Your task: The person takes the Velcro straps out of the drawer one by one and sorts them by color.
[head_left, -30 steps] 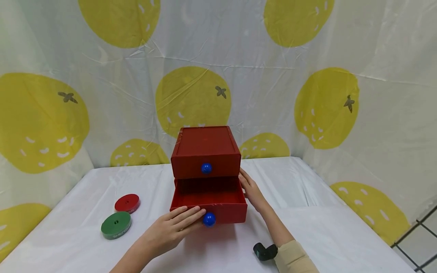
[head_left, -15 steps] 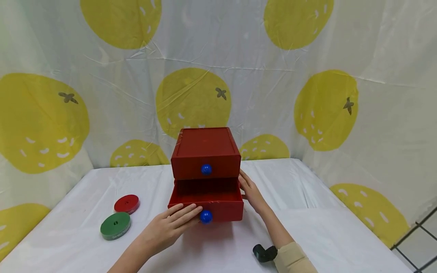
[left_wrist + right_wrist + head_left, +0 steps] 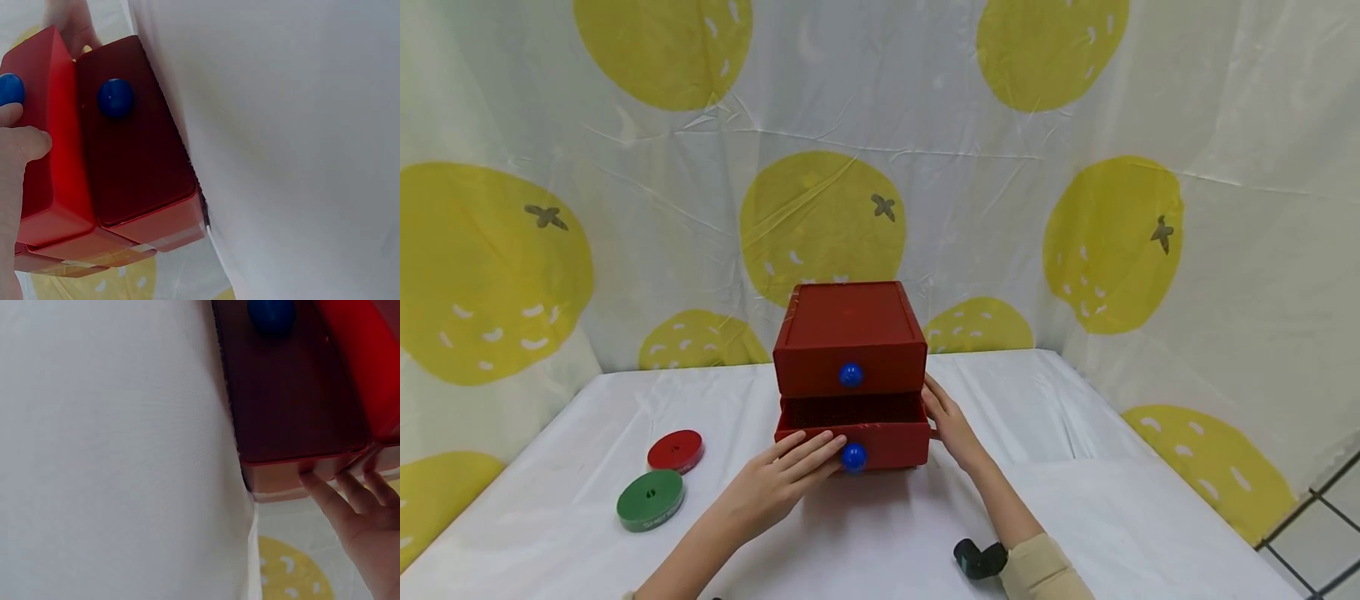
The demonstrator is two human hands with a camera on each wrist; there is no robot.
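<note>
A red drawer cabinet with blue knobs stands on the white cloth. Its middle drawer is partly pulled out, with a dark interior. My left hand presses straight fingers on that drawer's front, just left of its blue knob. In the left wrist view, a thumb and a fingertip show against the front. A lower drawer is pushed in below; the pulled-out one hides it in the head view. My right hand rests extended fingers on the cabinet's right side.
Left of the cabinet lie a flat red disc and a green disc, close together. A black device sits at the right wrist. Behind the table hangs a white curtain with yellow fruit prints.
The middle drawer has slid further into the cabinet, and the left hand has moved forward with it. The right hand stays at the cabinet's side.
</note>
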